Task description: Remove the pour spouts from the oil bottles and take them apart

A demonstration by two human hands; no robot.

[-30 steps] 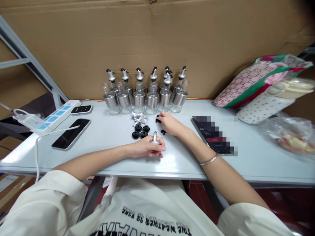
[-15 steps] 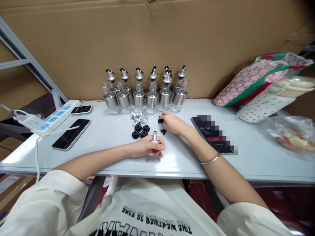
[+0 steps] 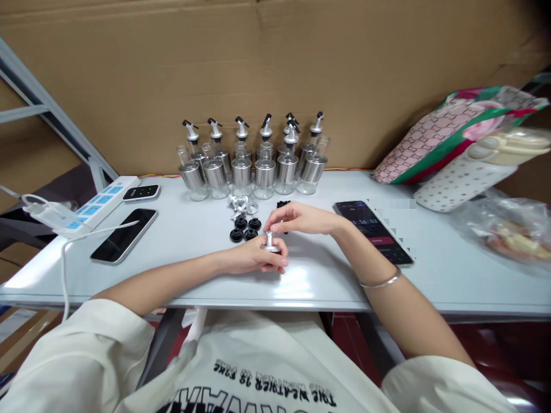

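My left hand (image 3: 260, 256) is closed around a silver pourer spout (image 3: 270, 243), which stands upright from the fingers. Right above it, my right hand (image 3: 297, 218) has its fingertips pinched at the tip of the spout; whatever they hold is too small to make out. Behind the right fingers lie small black pieces (image 3: 282, 204), partly hidden by that hand. Several black ribbed stoppers (image 3: 245, 229) are grouped left of the hands. Beyond them is a small heap of silver spout parts (image 3: 241, 205).
Glass bottles with steel sleeves (image 3: 264, 172) stand in rows at the back, several with pourers on. Phones lie left (image 3: 124, 236) and right (image 3: 379, 232). A power strip (image 3: 103, 201), a white dotted flask (image 3: 469, 175), a pink bag (image 3: 430, 137) and a plastic bag (image 3: 512, 232) flank the work area.
My right hand has moved from the small black pieces, toward me and left, to the top of the spout. My left hand keeps its hold on the spout.
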